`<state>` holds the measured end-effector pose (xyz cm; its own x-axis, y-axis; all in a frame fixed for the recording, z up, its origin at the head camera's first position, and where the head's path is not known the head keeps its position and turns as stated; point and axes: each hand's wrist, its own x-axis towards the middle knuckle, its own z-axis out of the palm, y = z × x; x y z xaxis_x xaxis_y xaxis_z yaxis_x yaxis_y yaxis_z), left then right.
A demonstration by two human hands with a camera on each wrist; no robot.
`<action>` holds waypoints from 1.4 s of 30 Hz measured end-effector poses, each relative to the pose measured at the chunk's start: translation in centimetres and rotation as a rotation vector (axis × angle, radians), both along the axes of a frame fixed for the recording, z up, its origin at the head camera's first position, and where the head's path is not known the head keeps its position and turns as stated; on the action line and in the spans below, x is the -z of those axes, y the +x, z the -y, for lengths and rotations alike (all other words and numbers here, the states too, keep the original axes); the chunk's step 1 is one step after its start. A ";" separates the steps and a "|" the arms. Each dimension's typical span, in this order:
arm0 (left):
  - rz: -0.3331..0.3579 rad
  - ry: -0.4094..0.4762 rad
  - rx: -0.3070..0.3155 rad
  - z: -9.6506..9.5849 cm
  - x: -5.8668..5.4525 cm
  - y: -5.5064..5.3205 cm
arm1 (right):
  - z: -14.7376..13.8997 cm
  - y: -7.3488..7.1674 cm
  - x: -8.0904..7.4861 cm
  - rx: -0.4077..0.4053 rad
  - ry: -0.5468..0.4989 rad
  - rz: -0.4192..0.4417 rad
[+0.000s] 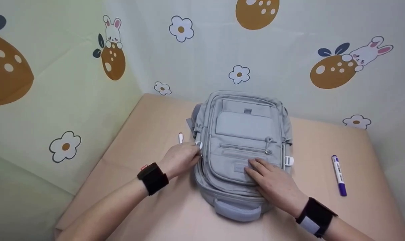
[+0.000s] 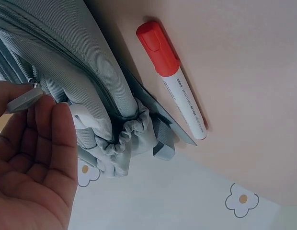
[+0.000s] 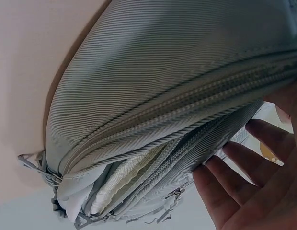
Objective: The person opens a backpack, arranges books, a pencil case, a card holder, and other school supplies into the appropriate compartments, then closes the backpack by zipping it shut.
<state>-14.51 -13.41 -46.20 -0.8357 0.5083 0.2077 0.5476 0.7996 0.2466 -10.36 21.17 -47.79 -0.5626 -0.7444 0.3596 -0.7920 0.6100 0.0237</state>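
Observation:
A grey backpack lies on the table with its front face up and its carry handle toward me. At its left side my left hand pinches a light grey zipper pull between thumb and fingers. My right hand rests on the lower front, over the edge of a small label patch, its fingers fairly straight. In the right wrist view the main zipper runs along the side, and its parted edges show a cream lining.
A red-capped marker lies left of the backpack, partly hidden by my left hand in the head view. A purple-capped marker lies to the right. Another white pull sticks out on the bag's right side. Printed curtains stand behind.

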 end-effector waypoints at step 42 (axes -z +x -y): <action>0.095 0.041 0.098 -0.4 -2.7 3.0 | 0.7 1.6 -0.5 -0.130 -0.228 -0.037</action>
